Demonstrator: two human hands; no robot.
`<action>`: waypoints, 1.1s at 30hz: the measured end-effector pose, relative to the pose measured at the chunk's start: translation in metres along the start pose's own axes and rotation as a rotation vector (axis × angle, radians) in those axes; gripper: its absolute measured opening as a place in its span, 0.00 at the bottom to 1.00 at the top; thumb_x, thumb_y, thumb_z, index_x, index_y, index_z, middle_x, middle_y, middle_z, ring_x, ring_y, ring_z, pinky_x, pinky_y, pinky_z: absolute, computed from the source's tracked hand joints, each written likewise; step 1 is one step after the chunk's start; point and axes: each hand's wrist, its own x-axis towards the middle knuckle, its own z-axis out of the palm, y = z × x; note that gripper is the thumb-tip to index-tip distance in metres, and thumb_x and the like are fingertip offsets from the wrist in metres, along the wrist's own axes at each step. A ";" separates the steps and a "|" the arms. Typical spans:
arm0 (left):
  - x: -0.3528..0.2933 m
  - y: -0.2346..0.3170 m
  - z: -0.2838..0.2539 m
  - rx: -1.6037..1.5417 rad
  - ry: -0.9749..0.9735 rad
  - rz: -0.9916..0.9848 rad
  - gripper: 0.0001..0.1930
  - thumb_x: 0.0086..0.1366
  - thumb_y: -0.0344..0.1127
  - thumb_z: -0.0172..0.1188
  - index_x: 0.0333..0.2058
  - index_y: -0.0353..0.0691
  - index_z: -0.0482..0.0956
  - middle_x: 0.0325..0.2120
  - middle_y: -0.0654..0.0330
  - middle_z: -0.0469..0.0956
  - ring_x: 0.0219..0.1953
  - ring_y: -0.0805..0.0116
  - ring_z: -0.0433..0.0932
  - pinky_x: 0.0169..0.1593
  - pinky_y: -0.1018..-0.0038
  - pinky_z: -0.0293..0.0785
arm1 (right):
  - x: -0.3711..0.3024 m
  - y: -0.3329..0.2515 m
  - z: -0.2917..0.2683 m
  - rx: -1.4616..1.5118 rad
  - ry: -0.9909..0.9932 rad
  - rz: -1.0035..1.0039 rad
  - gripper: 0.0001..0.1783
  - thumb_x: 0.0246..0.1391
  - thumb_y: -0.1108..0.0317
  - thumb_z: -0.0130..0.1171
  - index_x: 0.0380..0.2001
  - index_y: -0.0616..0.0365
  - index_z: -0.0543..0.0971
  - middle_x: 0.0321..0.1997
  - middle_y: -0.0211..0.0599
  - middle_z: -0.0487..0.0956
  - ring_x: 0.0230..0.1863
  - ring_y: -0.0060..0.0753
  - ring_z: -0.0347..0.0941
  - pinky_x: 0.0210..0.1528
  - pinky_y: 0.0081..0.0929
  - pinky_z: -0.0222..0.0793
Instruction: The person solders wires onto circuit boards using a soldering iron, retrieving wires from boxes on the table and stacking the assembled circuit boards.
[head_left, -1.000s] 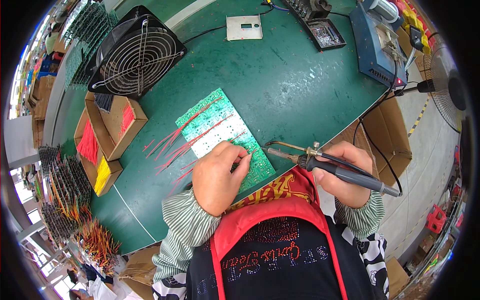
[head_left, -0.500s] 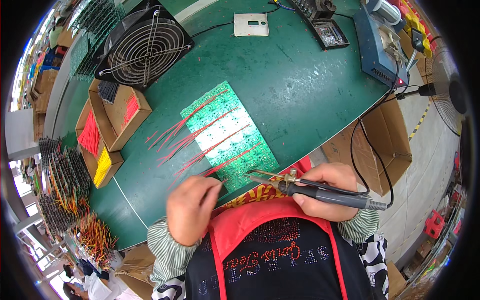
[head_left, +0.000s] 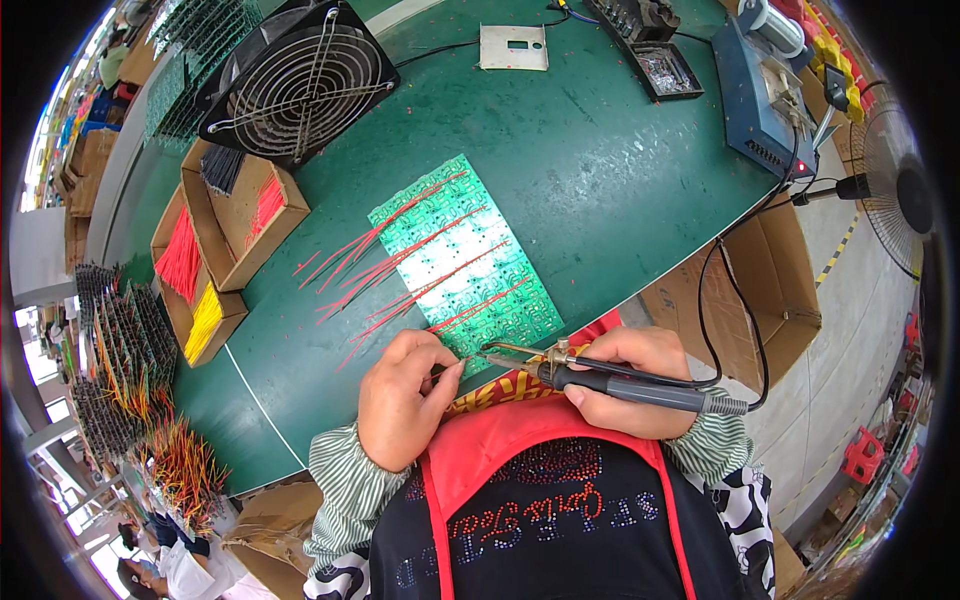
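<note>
A green circuit board panel (head_left: 455, 265) lies slantwise on the green table, with several red wires (head_left: 385, 268) in rows across it, their loose ends trailing off its left side. My right hand (head_left: 635, 375) grips a soldering iron (head_left: 650, 391) with a dark grey handle and a thin brass-coloured tube clamped above its tip. The tip points left, at the panel's near edge. Close to that tip, my left hand (head_left: 405, 395) is closed in a pinch at the panel's near left corner. Whatever is between its fingertips is too small to make out.
Cardboard trays (head_left: 235, 270) of red, yellow and black wires stand left, beside a black box fan (head_left: 300, 85). A blue soldering station (head_left: 765, 95) sits at the far right; its cable (head_left: 740, 300) hangs past the table edge. Wired boards (head_left: 140, 360) are stacked at the far left.
My left hand has moved right and slightly away from me, up to the panel's near corner. The soldering iron has shifted a little left, so its tip and my left fingertips are now close together.
</note>
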 end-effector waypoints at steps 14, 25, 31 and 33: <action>0.004 -0.002 -0.001 0.005 0.004 -0.007 0.04 0.53 0.23 0.63 0.28 0.34 0.78 0.30 0.61 0.73 0.19 0.79 0.65 0.24 0.80 0.64 | 0.004 0.001 -0.004 0.003 -0.028 -0.009 0.09 0.40 0.73 0.66 0.27 0.62 0.77 0.20 0.35 0.78 0.20 0.24 0.76 0.22 0.20 0.67; -0.004 -0.026 -0.061 0.117 -0.088 0.024 0.05 0.51 0.24 0.64 0.28 0.34 0.78 0.28 0.59 0.75 0.20 0.72 0.71 0.25 0.77 0.68 | 0.008 0.021 0.002 0.061 0.268 0.071 0.14 0.42 0.71 0.67 0.33 0.61 0.76 0.29 0.38 0.79 0.26 0.28 0.76 0.30 0.23 0.70; -0.011 -0.100 -0.189 0.665 0.240 -0.178 0.03 0.50 0.31 0.61 0.24 0.39 0.79 0.25 0.54 0.77 0.26 0.55 0.77 0.31 0.65 0.73 | 0.014 0.049 0.017 0.198 0.328 0.042 0.16 0.45 0.76 0.61 0.40 0.63 0.72 0.33 0.40 0.78 0.30 0.30 0.75 0.36 0.25 0.70; 0.007 -0.125 -0.219 0.753 0.396 -0.213 0.05 0.51 0.32 0.61 0.26 0.38 0.78 0.26 0.53 0.77 0.30 0.54 0.77 0.34 0.64 0.72 | 0.019 0.056 0.022 0.155 0.287 -0.019 0.17 0.46 0.76 0.60 0.41 0.64 0.71 0.32 0.40 0.78 0.31 0.31 0.75 0.40 0.29 0.69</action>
